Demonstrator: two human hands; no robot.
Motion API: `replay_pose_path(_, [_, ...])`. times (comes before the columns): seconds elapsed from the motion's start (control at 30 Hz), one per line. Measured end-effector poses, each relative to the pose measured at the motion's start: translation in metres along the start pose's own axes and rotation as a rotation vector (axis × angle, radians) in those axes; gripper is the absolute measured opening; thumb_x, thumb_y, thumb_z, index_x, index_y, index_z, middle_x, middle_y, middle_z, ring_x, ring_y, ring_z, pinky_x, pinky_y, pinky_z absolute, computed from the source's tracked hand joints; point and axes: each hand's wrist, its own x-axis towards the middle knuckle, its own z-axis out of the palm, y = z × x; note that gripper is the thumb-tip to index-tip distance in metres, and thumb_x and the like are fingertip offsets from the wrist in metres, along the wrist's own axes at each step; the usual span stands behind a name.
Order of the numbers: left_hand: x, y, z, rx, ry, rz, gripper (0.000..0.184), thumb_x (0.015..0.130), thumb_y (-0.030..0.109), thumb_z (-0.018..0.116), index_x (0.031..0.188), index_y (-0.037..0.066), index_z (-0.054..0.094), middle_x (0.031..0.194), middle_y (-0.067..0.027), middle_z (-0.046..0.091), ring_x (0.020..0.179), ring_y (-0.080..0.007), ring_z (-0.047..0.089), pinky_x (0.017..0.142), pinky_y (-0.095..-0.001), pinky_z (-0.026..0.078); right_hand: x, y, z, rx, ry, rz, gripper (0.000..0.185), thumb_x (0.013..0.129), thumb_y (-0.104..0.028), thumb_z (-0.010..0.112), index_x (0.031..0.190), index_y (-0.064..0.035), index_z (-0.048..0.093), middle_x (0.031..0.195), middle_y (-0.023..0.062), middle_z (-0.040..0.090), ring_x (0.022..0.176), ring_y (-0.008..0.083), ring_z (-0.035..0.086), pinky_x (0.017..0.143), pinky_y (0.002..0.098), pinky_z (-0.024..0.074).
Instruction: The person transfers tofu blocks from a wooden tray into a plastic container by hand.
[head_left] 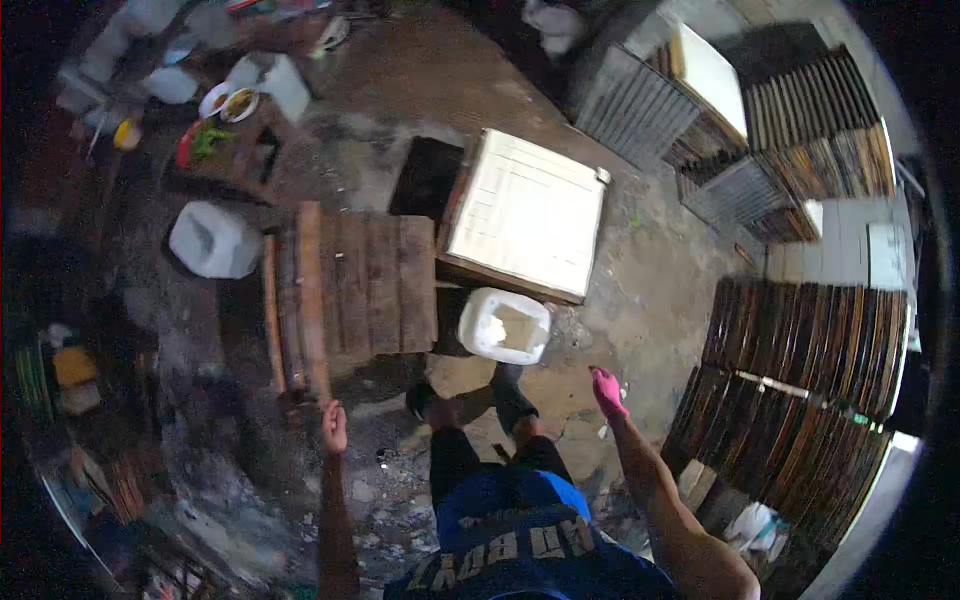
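My left hand (335,428), bare, hangs just below the near end of a long wooden plank (313,290) on a low slatted wooden bench (375,285). Its fingers look loosely bent and apart; contact with the plank is unclear. My right hand (607,392) wears a pink glove and hangs over the floor, fingers loosely extended with nothing visible in them. Between the hands and further forward stands a cut-open white plastic container (506,327) with something pale inside. Behind it is a stack topped by a white rectangular sheet (530,215) with faint lines.
Tall stacks of dark-edged boards (800,345) line the right, with ridged grey panels (640,105) at the back right. A white plastic jug (214,240) sits left of the bench. Bowls (238,104) and green leaves (208,139) rest on a small table (235,165). The concrete floor (645,270) is stained.
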Motion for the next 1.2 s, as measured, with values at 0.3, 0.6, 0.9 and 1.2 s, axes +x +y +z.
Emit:
replay_pose_path(0.3, [0.161,0.092,0.208,0.649,-0.338,0.149,0.036,0.102,0.024,0.055,0.134,0.008,0.058,0.14,-0.013,0.055,0.129,-0.0295,0.052,0.107,-0.0424,0.043,0.185,0.101,0.045,0.326,0.15,-0.162,0.049,0.104,-0.033,0.043,0.139,0.0004,0.051,0.139,0.02,0.055,0.131,0.0316,0.05,0.111,0.0369,0.0358])
replay_pose_path(0.6, [0.326,0.041,0.328,1.06,-0.014,0.82,0.061,0.098,0.036,0.058,0.152,0.014,0.037,0.16,-0.0165,0.026,0.146,-0.0396,0.024,0.12,-0.0529,0.02,0.344,0.045,0.13,-0.071,0.641,-0.222,0.049,0.101,-0.025,0.04,0.14,0.0047,0.046,0.147,0.031,0.041,0.136,0.0484,0.037,0.115,0.0486,0.0284])
replay_pose_path(0.9, [0.353,-0.004,0.334,0.984,0.204,0.855,0.077,0.093,0.042,0.064,0.156,0.014,0.028,0.162,-0.017,0.02,0.15,-0.0375,0.017,0.12,-0.0541,0.019,0.422,0.065,0.151,0.285,0.769,0.022,0.036,0.091,-0.019,0.052,0.119,-0.0037,0.067,0.112,0.0307,0.065,0.1,0.0466,0.063,0.085,0.0522,0.0498])
replay_pose_path(1.2, [0.347,0.002,0.342,1.054,0.287,0.863,0.082,0.089,0.046,0.068,0.154,0.012,0.031,0.159,-0.0217,0.026,0.149,-0.0381,0.02,0.121,-0.0524,0.02,0.417,0.042,0.15,0.216,0.959,-0.041,0.036,0.089,-0.029,0.051,0.108,-0.0027,0.066,0.1,0.0211,0.068,0.093,0.0383,0.064,0.081,0.0487,0.0499])
